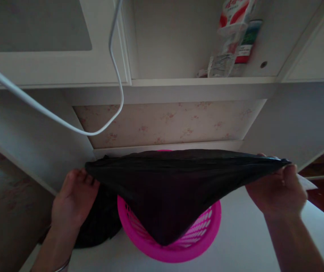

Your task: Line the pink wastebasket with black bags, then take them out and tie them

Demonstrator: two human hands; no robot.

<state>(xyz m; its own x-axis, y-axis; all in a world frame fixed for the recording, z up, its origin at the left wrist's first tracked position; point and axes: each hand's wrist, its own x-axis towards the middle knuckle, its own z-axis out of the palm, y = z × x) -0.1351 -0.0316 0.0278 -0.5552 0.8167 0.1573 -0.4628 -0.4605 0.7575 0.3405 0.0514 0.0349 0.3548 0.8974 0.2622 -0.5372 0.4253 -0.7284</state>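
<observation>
A thin black plastic bag (162,189) is stretched wide between my two hands. Its upper edge runs nearly straight across, and the rest hangs in a point over a pink perforated basket (169,257). My left hand (73,200) is closed at the bag's left corner, fingertips partly behind it. At the right corner, my right hand (281,189) pinches the bag between thumb and fingers. The basket stands upright on the white surface, much of its opening covered by the bag. To its left, behind my left wrist, lies a crumpled black heap (102,219).
A white tabletop (235,241) carries the basket. White side panels and a wall with flowered paper (164,121) stand behind it. Overhead, a shelf (179,80) holds a clear plastic container (222,56) and a red-green can (248,43). A white cable (65,124) hangs at upper left.
</observation>
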